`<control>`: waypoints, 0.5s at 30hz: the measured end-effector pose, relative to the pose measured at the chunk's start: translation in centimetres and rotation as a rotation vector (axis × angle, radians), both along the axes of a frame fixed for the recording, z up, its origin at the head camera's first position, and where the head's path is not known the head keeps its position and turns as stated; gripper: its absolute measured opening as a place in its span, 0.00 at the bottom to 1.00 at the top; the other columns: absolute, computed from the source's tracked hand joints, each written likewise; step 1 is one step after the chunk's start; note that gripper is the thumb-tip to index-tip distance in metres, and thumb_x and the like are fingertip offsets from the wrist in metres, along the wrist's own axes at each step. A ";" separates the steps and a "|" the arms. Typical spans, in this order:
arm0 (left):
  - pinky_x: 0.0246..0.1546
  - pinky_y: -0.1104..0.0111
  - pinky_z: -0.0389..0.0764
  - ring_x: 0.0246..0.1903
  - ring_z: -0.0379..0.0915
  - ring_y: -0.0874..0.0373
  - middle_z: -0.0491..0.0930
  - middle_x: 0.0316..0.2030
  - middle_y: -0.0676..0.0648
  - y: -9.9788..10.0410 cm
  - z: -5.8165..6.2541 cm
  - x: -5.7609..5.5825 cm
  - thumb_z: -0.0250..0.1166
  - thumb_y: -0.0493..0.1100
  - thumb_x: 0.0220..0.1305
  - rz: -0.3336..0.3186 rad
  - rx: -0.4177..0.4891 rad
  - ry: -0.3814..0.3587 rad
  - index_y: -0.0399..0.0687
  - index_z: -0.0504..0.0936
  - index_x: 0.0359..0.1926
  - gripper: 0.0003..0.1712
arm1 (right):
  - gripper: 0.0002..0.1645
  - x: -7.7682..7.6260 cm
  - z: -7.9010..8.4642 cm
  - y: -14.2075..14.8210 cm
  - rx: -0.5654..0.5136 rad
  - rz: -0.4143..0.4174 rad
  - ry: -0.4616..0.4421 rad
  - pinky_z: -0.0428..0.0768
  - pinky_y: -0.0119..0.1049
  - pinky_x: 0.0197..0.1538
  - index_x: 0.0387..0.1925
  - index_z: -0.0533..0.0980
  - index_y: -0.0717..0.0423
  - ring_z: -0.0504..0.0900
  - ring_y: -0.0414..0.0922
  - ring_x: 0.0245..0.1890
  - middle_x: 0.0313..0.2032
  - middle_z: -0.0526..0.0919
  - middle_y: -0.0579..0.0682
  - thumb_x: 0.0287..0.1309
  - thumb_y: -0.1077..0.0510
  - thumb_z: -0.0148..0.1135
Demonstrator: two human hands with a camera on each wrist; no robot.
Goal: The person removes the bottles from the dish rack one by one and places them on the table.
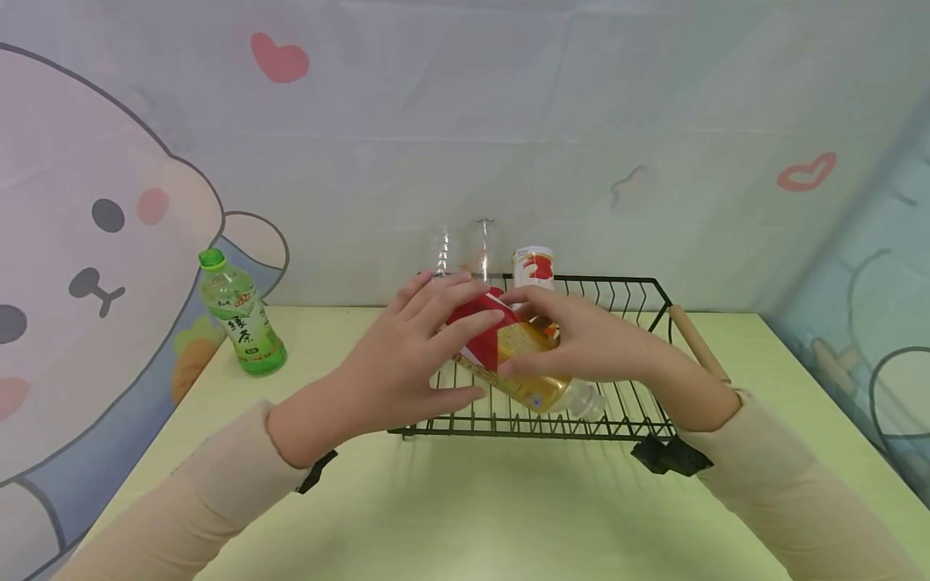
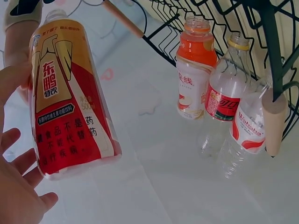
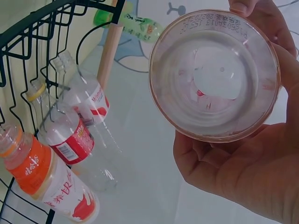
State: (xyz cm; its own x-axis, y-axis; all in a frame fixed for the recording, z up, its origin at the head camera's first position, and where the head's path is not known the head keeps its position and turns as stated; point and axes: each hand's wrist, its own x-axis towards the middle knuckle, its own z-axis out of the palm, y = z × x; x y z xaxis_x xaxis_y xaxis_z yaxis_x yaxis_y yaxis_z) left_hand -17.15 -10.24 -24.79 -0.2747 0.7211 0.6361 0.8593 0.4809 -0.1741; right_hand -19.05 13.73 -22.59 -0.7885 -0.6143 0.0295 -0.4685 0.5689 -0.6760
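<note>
A printed cloth backdrop [image 1: 465, 121] hangs behind everything, and in front of it lies the pale green worktop [image 1: 465, 500]. On it stands my black wire rack [image 1: 501, 436] with wooden handles [image 1: 697, 343]. Next down in size are the bottles. The one being worked on, a red-and-gold bottle [image 1: 523, 347], is held tilted over the rack, its neck sloping down to my right; whether it touches the wires I can't tell. Left of the rack, well apart, a green tea bottle [image 1: 250, 331] stands upright on the worktop. In the rack, three more stand upside down: an orange-and-white bottle [image 2: 196, 70], a red-labelled clear bottle [image 2: 225, 100] and a white-labelled clear bottle [image 2: 250, 130]. So, as I judge it, three are placed, the one in hand isn't racked yet, and the green tea bottle is untouched. My right fingers [image 1: 541, 302] grasp the red-and-gold bottle; my left fingers [image 1: 472, 325] are spread along its base end without closing round it. Smallest is the green cap [image 1: 211, 258] on the tea bottle.
</note>
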 end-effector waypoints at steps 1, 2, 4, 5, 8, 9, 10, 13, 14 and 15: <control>0.68 0.47 0.56 0.66 0.58 0.44 0.67 0.62 0.40 0.1 -0.1 0.0 0.78 0.54 0.44 -0.002 -0.008 0.004 0.45 0.71 0.61 0.44 | 0.40 0.0 0.0 0.0 0.007 0.000 0.004 0.83 0.40 0.45 0.65 0.63 0.49 0.75 0.49 0.51 0.53 0.75 0.50 0.52 0.47 0.69; 0.67 0.47 0.56 0.66 0.58 0.44 0.67 0.62 0.40 0.2 -0.2 0.1 0.78 0.54 0.44 -0.005 -0.015 0.007 0.45 0.71 0.61 0.44 | 0.40 0.1 -0.1 0.0 0.011 0.001 0.005 0.83 0.40 0.45 0.65 0.63 0.48 0.75 0.49 0.51 0.53 0.75 0.50 0.52 0.47 0.69; 0.67 0.46 0.57 0.66 0.58 0.44 0.67 0.62 0.40 0.4 -0.4 0.1 0.78 0.54 0.44 -0.006 -0.026 0.013 0.45 0.71 0.61 0.44 | 0.41 0.1 -0.2 -0.1 0.018 0.004 0.003 0.83 0.40 0.45 0.65 0.63 0.48 0.76 0.49 0.50 0.53 0.75 0.50 0.52 0.47 0.69; 0.67 0.46 0.57 0.66 0.58 0.44 0.67 0.62 0.40 0.5 -0.5 0.1 0.78 0.54 0.44 -0.007 -0.033 0.017 0.45 0.71 0.61 0.44 | 0.41 0.1 -0.3 0.0 0.021 0.007 0.000 0.83 0.40 0.45 0.66 0.63 0.47 0.76 0.49 0.50 0.53 0.75 0.50 0.52 0.47 0.69; 0.66 0.46 0.58 0.66 0.58 0.45 0.68 0.62 0.40 0.8 -0.8 0.1 0.78 0.55 0.43 -0.011 -0.046 0.028 0.46 0.71 0.61 0.44 | 0.41 0.0 -0.5 0.1 0.020 0.022 -0.004 0.83 0.40 0.45 0.66 0.62 0.47 0.76 0.49 0.50 0.53 0.75 0.51 0.53 0.46 0.68; 0.65 0.45 0.58 0.66 0.58 0.45 0.68 0.62 0.41 0.9 -0.8 0.1 0.78 0.55 0.43 -0.010 -0.051 0.031 0.46 0.71 0.61 0.44 | 0.41 0.0 -0.5 0.1 0.021 0.027 -0.003 0.83 0.40 0.45 0.66 0.62 0.47 0.76 0.49 0.50 0.53 0.75 0.51 0.53 0.46 0.68; 0.65 0.45 0.59 0.66 0.58 0.46 0.68 0.62 0.41 0.9 -0.9 0.1 0.78 0.55 0.43 -0.009 -0.055 0.033 0.46 0.71 0.61 0.44 | 0.40 0.0 -0.6 0.1 0.022 0.032 -0.003 0.83 0.40 0.45 0.66 0.62 0.47 0.76 0.49 0.50 0.53 0.76 0.51 0.54 0.46 0.68; 0.63 0.45 0.60 0.66 0.59 0.46 0.68 0.62 0.41 1.0 -1.2 0.0 0.79 0.55 0.42 -0.006 -0.061 0.036 0.47 0.72 0.60 0.45 | 0.39 0.0 -0.7 0.1 0.025 0.042 0.000 0.83 0.40 0.45 0.65 0.63 0.47 0.77 0.49 0.50 0.53 0.76 0.50 0.54 0.46 0.68; 0.63 0.44 0.60 0.66 0.59 0.46 0.68 0.62 0.41 1.0 -1.3 0.0 0.79 0.55 0.42 -0.005 -0.062 0.035 0.47 0.72 0.60 0.45 | 0.39 0.0 -0.7 0.1 0.024 0.046 0.000 0.83 0.40 0.45 0.65 0.63 0.47 0.77 0.49 0.50 0.53 0.76 0.51 0.54 0.47 0.68; 0.63 0.44 0.60 0.66 0.59 0.45 0.68 0.62 0.41 1.0 -1.5 0.0 0.79 0.54 0.41 -0.003 -0.062 0.038 0.47 0.72 0.60 0.45 | 0.39 -0.1 -0.7 0.1 0.024 0.047 0.000 0.83 0.40 0.44 0.65 0.63 0.47 0.77 0.49 0.50 0.53 0.76 0.51 0.54 0.46 0.68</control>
State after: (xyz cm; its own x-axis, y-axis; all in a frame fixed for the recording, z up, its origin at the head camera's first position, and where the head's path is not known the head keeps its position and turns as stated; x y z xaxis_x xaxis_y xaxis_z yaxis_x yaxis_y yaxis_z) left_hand -17.15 -9.23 -26.24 -0.2495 0.7601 0.6000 0.8529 0.4660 -0.2356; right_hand -19.11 13.83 -23.34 -0.7590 -0.6509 0.0145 -0.4948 0.5624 -0.6625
